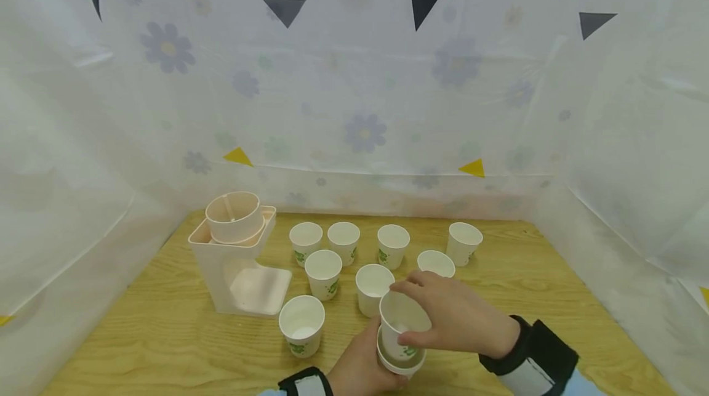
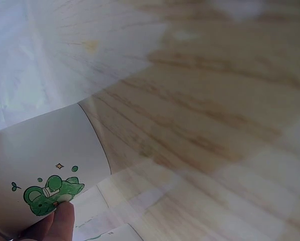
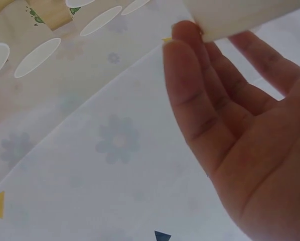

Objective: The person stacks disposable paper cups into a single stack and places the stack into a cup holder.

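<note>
My left hand [image 1: 360, 362] is wrapped around a white paper cup [image 1: 400, 371] near the front of the table. Over that cup, my right hand [image 1: 456, 313] grips a second paper cup [image 1: 392, 331] near its rim, thumb on the near side and fingers on the far side. The second cup's base sits inside the mouth of the lower one. In the left wrist view, a cup wall [image 2: 44, 155] shows a green cartoon print, with a fingertip [image 2: 64, 216] against it. The right wrist view catches a cup edge [image 3: 250, 20] at my fingertips.
Several white paper cups stand upright and apart, including one [image 1: 301, 325] at front left, one [image 1: 373, 285] just behind my hands and one [image 1: 464, 242] at back right. A cream coffee-machine-shaped holder [image 1: 207, 273] stands at left. Flowered sheeting [image 1: 354, 76] surrounds the wooden table [image 1: 166, 347].
</note>
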`<state>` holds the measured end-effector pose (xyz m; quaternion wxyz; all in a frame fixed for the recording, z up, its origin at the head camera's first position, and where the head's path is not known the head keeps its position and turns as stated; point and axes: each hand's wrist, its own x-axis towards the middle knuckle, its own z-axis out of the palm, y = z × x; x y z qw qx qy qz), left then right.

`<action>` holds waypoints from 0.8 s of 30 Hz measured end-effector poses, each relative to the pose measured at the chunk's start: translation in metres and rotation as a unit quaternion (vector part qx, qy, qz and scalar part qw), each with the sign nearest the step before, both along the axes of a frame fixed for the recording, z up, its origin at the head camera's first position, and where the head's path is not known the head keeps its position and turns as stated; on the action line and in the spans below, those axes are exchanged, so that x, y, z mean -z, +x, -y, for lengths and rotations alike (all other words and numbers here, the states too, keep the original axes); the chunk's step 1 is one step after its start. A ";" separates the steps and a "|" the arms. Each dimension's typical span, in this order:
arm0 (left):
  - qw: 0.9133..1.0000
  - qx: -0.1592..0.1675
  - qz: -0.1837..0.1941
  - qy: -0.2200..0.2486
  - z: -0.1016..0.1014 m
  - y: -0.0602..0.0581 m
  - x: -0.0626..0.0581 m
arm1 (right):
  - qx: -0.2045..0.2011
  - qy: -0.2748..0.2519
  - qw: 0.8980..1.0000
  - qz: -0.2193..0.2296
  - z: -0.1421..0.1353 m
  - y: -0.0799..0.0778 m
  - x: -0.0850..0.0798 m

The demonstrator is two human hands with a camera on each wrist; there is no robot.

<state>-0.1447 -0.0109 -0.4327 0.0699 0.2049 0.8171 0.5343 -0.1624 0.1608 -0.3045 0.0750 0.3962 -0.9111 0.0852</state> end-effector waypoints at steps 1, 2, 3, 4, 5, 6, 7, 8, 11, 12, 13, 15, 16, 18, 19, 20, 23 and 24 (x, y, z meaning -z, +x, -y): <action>1.000 0.000 0.000 -0.001 0.000 0.000 0.000 | 0.001 0.000 1.000 0.001 0.000 0.000 0.000; 1.000 0.000 0.000 0.000 0.000 0.000 0.000 | 0.002 0.000 1.000 0.002 0.000 0.000 0.000; 1.000 0.001 0.001 0.001 0.000 0.000 0.000 | 0.002 0.000 1.000 0.003 0.000 -0.001 0.000; 1.000 0.001 0.002 0.001 0.000 0.000 0.000 | 0.005 0.001 1.000 0.006 0.001 -0.001 0.001; 1.000 0.002 0.002 0.002 0.000 0.000 0.000 | 0.009 0.003 1.000 0.012 0.001 -0.001 0.001; 1.000 0.002 0.003 0.003 0.001 0.000 0.000 | 0.013 0.005 1.000 0.019 0.001 -0.001 0.001; 1.000 0.002 0.004 0.003 0.001 0.000 0.000 | 0.017 0.007 1.000 0.024 0.002 -0.001 0.001; 1.000 0.002 0.004 0.004 0.001 0.000 -0.001 | 0.019 0.010 0.999 0.029 0.002 -0.001 0.001; 1.000 0.003 0.010 0.007 0.000 0.000 -0.001 | 0.023 0.020 0.999 0.043 0.002 -0.002 0.004; 1.000 0.003 0.012 0.008 0.000 0.000 -0.001 | 0.021 0.023 0.998 0.046 0.003 -0.002 0.005; 1.000 0.002 0.014 0.010 0.000 0.000 -0.001 | 0.018 0.024 0.999 0.046 0.003 -0.002 0.006; 1.000 0.002 0.017 0.011 0.000 0.000 -0.002 | 0.012 0.025 0.998 0.051 0.003 -0.002 0.009; 1.000 0.001 0.017 0.012 0.000 -0.001 -0.002 | 0.011 0.025 0.998 0.053 0.004 -0.002 0.009; 1.000 0.001 0.019 0.012 0.000 -0.001 -0.002 | 0.010 0.023 0.998 0.062 0.004 -0.001 0.010; 1.000 0.001 0.020 0.013 -0.001 -0.001 -0.002 | 0.010 0.022 0.998 0.065 0.004 -0.001 0.011; 1.000 0.000 0.021 0.012 -0.001 -0.001 -0.002 | 0.010 0.022 0.997 0.068 0.004 -0.001 0.011; 1.000 -0.001 0.027 0.013 0.000 0.000 -0.002 | 0.012 0.026 0.997 0.071 0.005 0.000 0.012; 1.000 -0.002 0.028 0.012 0.000 0.000 -0.002 | 0.012 0.028 0.997 0.070 0.005 0.000 0.012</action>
